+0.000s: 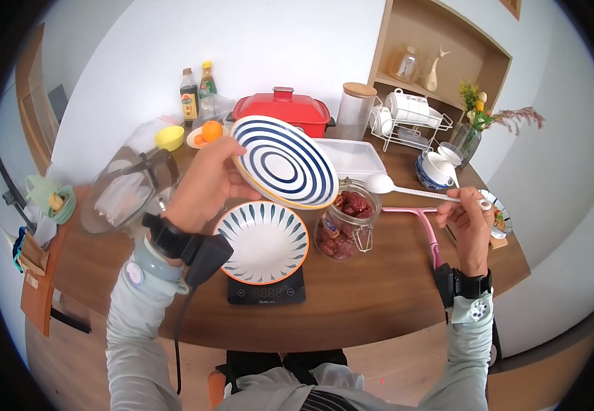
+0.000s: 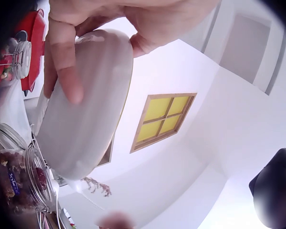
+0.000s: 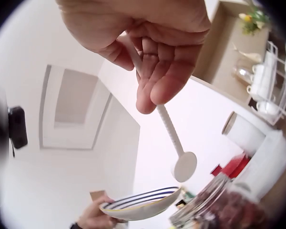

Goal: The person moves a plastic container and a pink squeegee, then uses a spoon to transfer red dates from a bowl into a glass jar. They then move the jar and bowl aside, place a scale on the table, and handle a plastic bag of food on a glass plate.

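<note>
My left hand grips the rim of a blue-and-white ringed plate, which is tilted above the table; its pale underside fills much of the left wrist view. In my right hand a white spoon is pinched by its handle, bowl toward the plate; the right wrist view shows the spoon near the plate. An open glass jar of dark red pieces stands below the two. Left of the jar, a plate with an orange rim rests on a black scale.
Behind are a red lidded pot, a translucent tray, a wooden-lidded canister and a cup rack. A pink tool lies right of the jar. A glass lid, yellow bowl and bottles stand left.
</note>
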Demonstrator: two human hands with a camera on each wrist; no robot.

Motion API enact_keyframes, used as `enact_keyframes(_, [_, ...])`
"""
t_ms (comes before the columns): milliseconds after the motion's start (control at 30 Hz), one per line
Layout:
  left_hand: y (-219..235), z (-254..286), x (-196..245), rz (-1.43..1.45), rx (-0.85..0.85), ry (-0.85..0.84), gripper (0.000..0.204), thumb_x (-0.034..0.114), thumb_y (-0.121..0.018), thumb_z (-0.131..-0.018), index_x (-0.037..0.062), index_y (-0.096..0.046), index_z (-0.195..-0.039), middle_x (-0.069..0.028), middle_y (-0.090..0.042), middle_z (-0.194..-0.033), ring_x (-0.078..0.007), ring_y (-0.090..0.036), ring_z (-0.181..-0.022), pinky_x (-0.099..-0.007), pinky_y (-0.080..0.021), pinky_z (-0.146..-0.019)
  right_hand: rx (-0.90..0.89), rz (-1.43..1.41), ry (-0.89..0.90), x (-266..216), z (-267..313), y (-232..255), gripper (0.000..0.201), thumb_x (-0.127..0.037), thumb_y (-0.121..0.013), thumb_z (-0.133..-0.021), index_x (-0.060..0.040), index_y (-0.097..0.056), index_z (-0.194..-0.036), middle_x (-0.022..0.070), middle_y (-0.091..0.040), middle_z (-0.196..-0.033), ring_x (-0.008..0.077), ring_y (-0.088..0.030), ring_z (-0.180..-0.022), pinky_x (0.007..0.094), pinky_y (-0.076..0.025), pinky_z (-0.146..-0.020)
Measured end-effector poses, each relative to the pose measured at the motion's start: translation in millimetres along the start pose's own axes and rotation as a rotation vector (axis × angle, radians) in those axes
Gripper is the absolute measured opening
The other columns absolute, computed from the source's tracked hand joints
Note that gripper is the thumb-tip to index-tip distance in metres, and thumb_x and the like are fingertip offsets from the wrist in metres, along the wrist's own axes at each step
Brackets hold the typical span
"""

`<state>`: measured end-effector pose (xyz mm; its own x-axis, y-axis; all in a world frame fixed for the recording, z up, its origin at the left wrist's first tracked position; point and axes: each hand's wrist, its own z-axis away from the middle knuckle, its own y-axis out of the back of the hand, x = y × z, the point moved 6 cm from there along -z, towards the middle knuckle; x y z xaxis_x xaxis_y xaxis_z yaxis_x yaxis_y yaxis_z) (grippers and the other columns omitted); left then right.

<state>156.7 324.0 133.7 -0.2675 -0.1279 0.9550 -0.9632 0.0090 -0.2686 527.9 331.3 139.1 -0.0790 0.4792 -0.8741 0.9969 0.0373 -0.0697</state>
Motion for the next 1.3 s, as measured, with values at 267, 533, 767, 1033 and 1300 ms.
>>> enact_keyframes(267, [11,9,-5,0.079,0.011,-0.015,0.037,0.021,-0.044,-0.085,-0.0022,-0.046,-0.114,-0.0132,-0.064,-0.094,-0.0201,-0.067,-0.075,-0.0282,-0.059,-0.057,0.019,-0.023,-0.132,23,17,1,0.029,-0.019,-0.045,-0.094,0.0063,-0.058,-0.091,0.0139,-0.063,-0.070,0.0185,-0.061,-0.057,0.0263,-0.049,-0.052])
enact_keyframes(533, [15,17,-16,0.156,-0.014,0.007,0.036,0.022,-0.043,-0.086,-0.0030,-0.049,-0.111,-0.0131,-0.064,-0.093,-0.0213,-0.067,-0.077,-0.0296,-0.059,-0.058,-0.022,-0.093,-0.072,-4,-6,-20,0.028,-0.019,-0.046,-0.093,0.0045,-0.059,-0.087,0.0134,-0.064,-0.068,0.0175,-0.061,-0.054,0.0266,-0.050,-0.050])
enact_keyframes(767, [21,23,-17,0.199,0.017,0.022,0.035,0.021,-0.043,-0.085,-0.0028,-0.049,-0.111,-0.0136,-0.064,-0.094,-0.0213,-0.067,-0.075,-0.0302,-0.059,-0.056,-0.010,0.037,-0.113,11,6,-14,0.033,-0.026,-0.048,-0.095,0.0049,-0.060,-0.089,0.0141,-0.065,-0.069,0.0179,-0.061,-0.054,0.0261,-0.049,-0.050])
enact_keyframes(1033, [18,30,-34,0.191,-0.044,0.042,0.033,0.024,-0.043,-0.086,0.0014,-0.051,-0.109,-0.0098,-0.063,-0.098,-0.0171,-0.063,-0.083,-0.0311,-0.055,-0.062,-0.020,0.038,-0.034,3,12,-21,0.033,-0.025,-0.049,-0.094,0.0054,-0.060,-0.091,0.0140,-0.065,-0.070,0.0171,-0.060,-0.053,0.0257,-0.047,-0.049])
enact_keyframes(1300, [22,41,-37,0.220,-0.017,0.052,0.034,0.023,-0.042,-0.086,0.0013,-0.050,-0.110,-0.0105,-0.064,-0.097,-0.0175,-0.063,-0.082,-0.0319,-0.055,-0.064,0.014,0.056,0.025,-3,16,-26,0.033,-0.027,-0.045,-0.096,0.0037,-0.058,-0.097,0.0133,-0.065,-0.076,0.0146,-0.059,-0.055,0.0255,-0.047,-0.049])
